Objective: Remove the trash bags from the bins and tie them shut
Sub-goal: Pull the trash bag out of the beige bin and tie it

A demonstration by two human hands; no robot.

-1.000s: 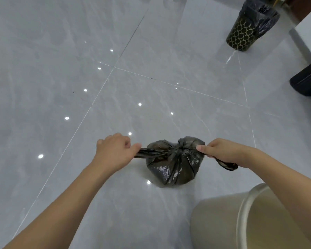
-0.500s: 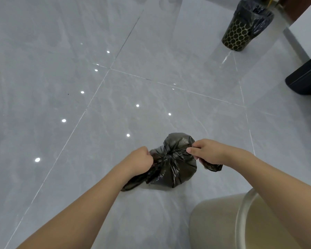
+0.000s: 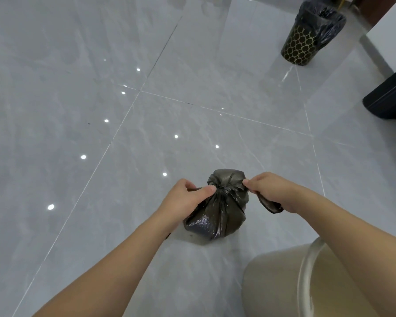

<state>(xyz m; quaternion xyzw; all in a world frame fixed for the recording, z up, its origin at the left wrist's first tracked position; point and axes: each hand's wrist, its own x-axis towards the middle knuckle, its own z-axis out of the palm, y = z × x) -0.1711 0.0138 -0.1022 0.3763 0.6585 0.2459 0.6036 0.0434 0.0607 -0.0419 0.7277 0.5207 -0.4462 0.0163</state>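
Observation:
A small dark trash bag (image 3: 217,213) sits on the grey tiled floor, its top gathered into a knot. My left hand (image 3: 183,200) grips one end of the bag's neck at the knot's left side. My right hand (image 3: 268,193) pinches the other end on the right, and a loose strip of bag hangs below its palm. A beige bin (image 3: 295,282) stands at the lower right, partly behind my right forearm; no bag shows on its rim. A black bin with a gold honeycomb pattern (image 3: 300,45) stands far back right, lined with a black bag (image 3: 325,17).
A dark piece of furniture (image 3: 391,99) juts in at the right edge, with a white wall or cabinet (image 3: 391,35) behind it. Glossy floor tiles (image 3: 78,88) stretch to the left and ahead, dotted with light reflections.
Both hands had pulled the bag's ends wide apart, then came in close to the knot. The left hand rose from the bag's side to the knot.

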